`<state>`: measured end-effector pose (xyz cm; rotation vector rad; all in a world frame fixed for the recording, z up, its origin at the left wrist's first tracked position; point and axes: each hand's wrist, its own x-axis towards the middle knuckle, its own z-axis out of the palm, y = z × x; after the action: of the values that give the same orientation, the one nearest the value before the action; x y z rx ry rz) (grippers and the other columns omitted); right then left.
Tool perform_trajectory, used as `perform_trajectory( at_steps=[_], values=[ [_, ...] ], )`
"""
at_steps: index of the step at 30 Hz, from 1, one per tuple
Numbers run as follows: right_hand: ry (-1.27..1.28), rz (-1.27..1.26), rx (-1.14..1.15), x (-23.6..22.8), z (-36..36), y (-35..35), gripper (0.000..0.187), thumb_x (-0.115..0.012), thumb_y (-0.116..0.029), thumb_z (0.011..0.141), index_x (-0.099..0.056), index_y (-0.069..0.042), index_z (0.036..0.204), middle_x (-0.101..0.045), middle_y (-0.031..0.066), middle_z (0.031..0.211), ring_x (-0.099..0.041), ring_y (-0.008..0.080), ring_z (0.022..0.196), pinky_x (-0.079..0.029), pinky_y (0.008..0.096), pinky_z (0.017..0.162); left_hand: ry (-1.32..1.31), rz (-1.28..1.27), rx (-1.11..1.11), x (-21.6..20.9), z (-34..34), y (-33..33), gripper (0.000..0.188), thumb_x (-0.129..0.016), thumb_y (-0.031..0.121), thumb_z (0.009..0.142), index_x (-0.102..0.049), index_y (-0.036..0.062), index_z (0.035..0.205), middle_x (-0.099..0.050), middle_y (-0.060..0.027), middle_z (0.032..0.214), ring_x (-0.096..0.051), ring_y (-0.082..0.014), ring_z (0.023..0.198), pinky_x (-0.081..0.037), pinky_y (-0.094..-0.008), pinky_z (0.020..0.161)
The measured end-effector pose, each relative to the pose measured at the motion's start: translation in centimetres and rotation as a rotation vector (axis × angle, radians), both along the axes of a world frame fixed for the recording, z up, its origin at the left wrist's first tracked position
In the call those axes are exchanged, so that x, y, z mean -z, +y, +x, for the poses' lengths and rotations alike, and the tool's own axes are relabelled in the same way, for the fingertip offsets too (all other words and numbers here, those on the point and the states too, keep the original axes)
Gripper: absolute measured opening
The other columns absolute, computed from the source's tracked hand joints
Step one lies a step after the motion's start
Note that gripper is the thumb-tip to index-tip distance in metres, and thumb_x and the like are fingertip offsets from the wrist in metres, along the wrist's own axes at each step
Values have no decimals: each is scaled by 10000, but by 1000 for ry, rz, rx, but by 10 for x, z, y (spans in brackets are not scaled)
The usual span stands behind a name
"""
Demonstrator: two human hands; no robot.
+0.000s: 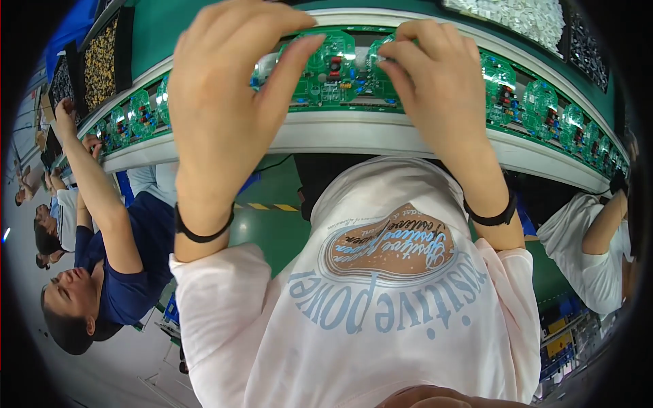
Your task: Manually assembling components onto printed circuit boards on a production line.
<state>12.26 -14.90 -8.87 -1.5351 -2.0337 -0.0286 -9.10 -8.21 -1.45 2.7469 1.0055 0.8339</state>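
Observation:
A row of green circuit boards runs along a pale conveyor rail in front of me. The boards carry red, blue and yellow components. My left hand hovers over the boards, thumb and forefinger apart, with nothing visible between them. To its right, my right hand is closed in a pinch at the upper part of a board. A small pale spot shows at those fingertips, too small to name. Both palms are turned away, and the hands cover parts of the boards beneath.
Beyond the rail at far left sit a bin of yellow parts and one of grey parts. White parts and dark parts lie at far right. A co-worker in dark blue reaches toward the left bins; another in white is at right.

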Motion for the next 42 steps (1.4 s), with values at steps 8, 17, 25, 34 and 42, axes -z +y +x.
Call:
perform_trajectory(
  at_steps=[8,17,25,34,42],
  values=[
    [-98,-12,-56,-2,-5,-1,189,-772,-79,755,-725,-83,937,-643,23,997,-591,232,916,-461,365,802,-3,105,278,-16,79,58,129,-695,30,838,-740,19,958,-691,-138,876,-656,-333,877,-550,-410,770],
    [72,-7,-42,-16,3,-11,172,-782,-69,791,-734,-88,955,-676,36,1008,-617,238,904,-470,373,790,69,206,371,17,136,104,123,-636,64,822,-733,43,896,-659,-149,846,-659,-348,877,-551,-442,755],
    [95,-13,-1,-38,55,-30,161,-769,-25,820,-737,-52,976,-711,69,971,-663,267,865,-508,364,749,110,61,456,4,136,92,71,-634,56,820,-700,33,835,-655,-165,894,-670,-360,871,-561,-439,761],
    [132,-7,137,-45,89,-39,99,-753,-63,870,-735,-53,966,-713,71,923,-676,284,814,-524,352,730,166,25,428,18,150,90,69,-624,46,834,-691,29,838,-650,-180,888,-671,-371,883,-552,-449,758],
    [-203,-72,266,-67,223,-18,272,-648,-59,999,-701,-2,1260,-730,77,1068,-664,128,928,-535,265,864,62,125,444,19,145,98,62,-633,34,852,-691,15,838,-646,-192,913,-659,-382,884,-547,-442,779]
  ],
)
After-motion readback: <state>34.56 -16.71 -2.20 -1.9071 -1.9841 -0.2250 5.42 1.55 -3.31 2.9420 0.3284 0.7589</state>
